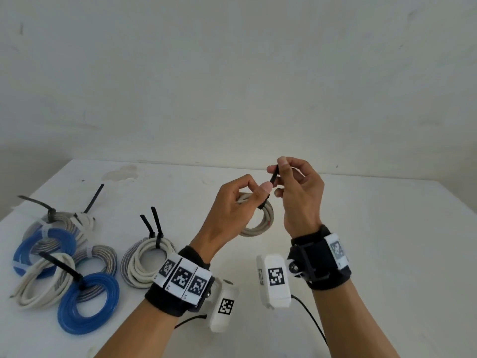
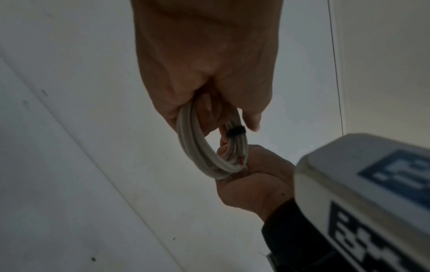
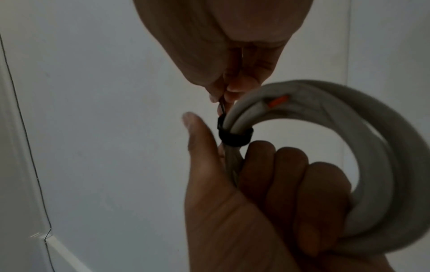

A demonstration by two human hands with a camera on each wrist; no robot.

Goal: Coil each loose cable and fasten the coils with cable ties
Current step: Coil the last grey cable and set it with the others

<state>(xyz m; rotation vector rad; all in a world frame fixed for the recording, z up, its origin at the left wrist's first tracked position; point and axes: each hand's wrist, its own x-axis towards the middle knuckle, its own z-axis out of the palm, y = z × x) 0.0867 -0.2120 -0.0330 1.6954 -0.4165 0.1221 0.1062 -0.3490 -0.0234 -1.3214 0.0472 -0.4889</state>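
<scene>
Far-left pile: blue coils (image 1: 89, 303), grey coils and an off-white coil lie overlapping on the white tabletop (image 1: 374, 254) at the lower left of the head frame; black ties stick up from several of them (tails uncut).
Left-centre bundle: an off-white and grey coil pair (image 1: 144, 262) rests just left of the left wrist, two black tie tails (image 1: 154, 223) standing upright from its top edge.
Left hand (image 1: 232, 202): raised above the tabletop at frame centre; fingers curled through and around the off-white cable coil (image 1: 258, 226), thumb extended up beside the tie. Grip narrow, holding the coil. In the right wrist view the same hand (image 3: 256, 193) fills the lower centre, fingers wrapped over the bunched strands just under the tie band.
Cable coil: held in the air between both hands, hanging below the left fingers; a small orange mark shows on one strand (image 3: 278, 101).
Black cable tie (image 1: 273, 177): band cinched around the coil strands (image 2: 235, 132), tail rising up and to the right into the right fingers.
Right hand (image 1: 302, 197): just right of the left hand, slightly higher; thumb and forefinger pinch the tie tail near its end, other fingers loosely curled. Grip narrow, holding the tie.
Wrists: black straps with white marker blocks and white camera housings (image 1: 273, 280) on both (lower centre of frame).
Background: a plain pale wall (image 1: 232, 73) across the upper half.
</scene>
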